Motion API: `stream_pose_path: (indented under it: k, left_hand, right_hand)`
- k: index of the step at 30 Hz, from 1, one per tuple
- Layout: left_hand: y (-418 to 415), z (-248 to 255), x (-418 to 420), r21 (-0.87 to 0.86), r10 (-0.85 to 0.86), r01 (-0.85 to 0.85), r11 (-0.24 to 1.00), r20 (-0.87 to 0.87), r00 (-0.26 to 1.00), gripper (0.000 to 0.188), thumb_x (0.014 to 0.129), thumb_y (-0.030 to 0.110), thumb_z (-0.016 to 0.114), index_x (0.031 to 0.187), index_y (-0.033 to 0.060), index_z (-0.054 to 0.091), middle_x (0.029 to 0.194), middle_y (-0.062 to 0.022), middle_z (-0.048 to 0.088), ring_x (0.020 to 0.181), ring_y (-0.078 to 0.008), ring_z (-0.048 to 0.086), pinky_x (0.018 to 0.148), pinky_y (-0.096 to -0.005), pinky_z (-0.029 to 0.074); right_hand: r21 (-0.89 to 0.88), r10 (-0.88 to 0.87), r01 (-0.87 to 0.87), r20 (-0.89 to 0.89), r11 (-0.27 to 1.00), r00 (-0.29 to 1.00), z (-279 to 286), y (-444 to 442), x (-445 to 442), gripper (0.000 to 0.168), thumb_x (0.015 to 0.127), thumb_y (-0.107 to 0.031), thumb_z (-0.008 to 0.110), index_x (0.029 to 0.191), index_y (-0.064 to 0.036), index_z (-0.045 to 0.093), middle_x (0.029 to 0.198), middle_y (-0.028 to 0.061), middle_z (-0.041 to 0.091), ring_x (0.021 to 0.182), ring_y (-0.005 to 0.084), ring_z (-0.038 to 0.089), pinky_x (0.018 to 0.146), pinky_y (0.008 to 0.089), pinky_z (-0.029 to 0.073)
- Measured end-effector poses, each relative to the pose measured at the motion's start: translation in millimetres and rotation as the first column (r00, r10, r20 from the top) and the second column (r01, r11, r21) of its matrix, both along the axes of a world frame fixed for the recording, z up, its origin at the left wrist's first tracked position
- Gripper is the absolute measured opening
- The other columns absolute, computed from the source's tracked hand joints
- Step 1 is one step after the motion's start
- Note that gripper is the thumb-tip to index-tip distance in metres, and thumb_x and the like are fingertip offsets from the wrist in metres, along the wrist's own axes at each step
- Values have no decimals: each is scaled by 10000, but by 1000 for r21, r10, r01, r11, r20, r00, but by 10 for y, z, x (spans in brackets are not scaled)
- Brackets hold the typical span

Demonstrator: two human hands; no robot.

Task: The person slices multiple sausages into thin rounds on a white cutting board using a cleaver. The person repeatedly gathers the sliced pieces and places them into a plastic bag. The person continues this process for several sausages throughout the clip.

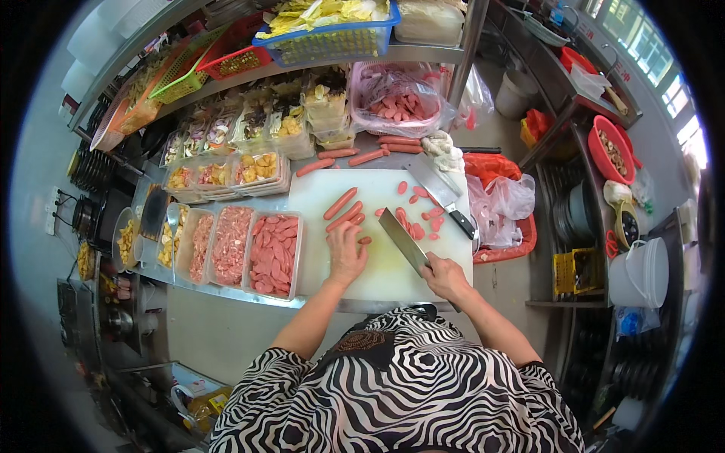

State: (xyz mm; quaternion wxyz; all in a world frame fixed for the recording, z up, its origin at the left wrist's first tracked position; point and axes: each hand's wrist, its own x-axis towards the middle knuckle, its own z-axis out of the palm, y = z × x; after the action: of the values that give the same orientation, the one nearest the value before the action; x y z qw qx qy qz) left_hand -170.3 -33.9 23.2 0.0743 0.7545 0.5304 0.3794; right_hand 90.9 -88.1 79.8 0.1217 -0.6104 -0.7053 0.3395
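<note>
My right hand (447, 276) is closed around a cleaver (403, 238), its blade angled up and left over the white cutting board (317, 277). Beside whole sausages (340, 204) lies my left hand (346, 255), fingers bent down on the board; a short sausage end (364, 240) shows at its fingertips. Whether the fingers grip a sausage is hidden. Sausage slices (416, 229) are scattered right of and behind the blade. A second cleaver with a black handle (461, 222) rests at the board's upper right. More whole sausages (370, 157) lie beyond the board.
Left of the board stand plastic tubs of sliced sausage (274, 255) and minced meat (232, 243), with stacked food boxes (255, 170) behind. A pink basket (357, 107) holds bagged slices. At right is a red bin (529, 240) with plastic bags. A metal shelf (425, 54) crosses above.
</note>
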Motion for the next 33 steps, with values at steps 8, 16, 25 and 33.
stream_pose_path:
  k: [8, 16, 25, 33]
  left_hand:
    - [197, 136, -291, -153, 103, -135, 979, -201, 974, 439, 737, 50, 746, 1137, 102, 572, 1205, -93, 516, 1110, -329, 500, 889, -483, 397]
    - [205, 48, -295, -145, -64, 20, 989, -307, 949, 361, 761, 91, 723, 1101, 122, 607, 1135, -48, 561, 1079, -277, 513, 879, -452, 397]
    - [-114, 160, 284, -3, -187, 187, 982, -56, 981, 289, 758, 98, 726, 1034, 143, 653, 1053, -16, 583, 1037, -264, 506, 901, -428, 371]
    - [-170, -7, 361, 10, -157, 158, 987, -62, 986, 219, 787, 139, 716, 996, 156, 653, 1059, -14, 583, 1043, -259, 492, 920, -443, 333]
  right_hand:
    - [-85, 220, -216, 32, 973, 975, 117, -93, -113, 296, 931, -266, 530, 1106, -32, 574, 858, 240, 678, 847, 420, 659, 782, 508, 510]
    - [-276, -156, 110, -152, 955, 976, 87, 99, -130, 317, 930, -271, 535, 1080, 7, 563, 850, 239, 685, 770, 407, 672, 723, 491, 526]
    - [85, 168, -194, 243, 977, 955, 152, -15, 92, 237, 923, -196, 516, 1095, -34, 500, 707, 202, 657, 683, 419, 654, 627, 537, 497]
    - [26, 256, -274, 280, 961, 925, 435, -36, 111, 218, 934, -174, 494, 1090, -22, 484, 728, 225, 657, 698, 421, 657, 643, 537, 496]
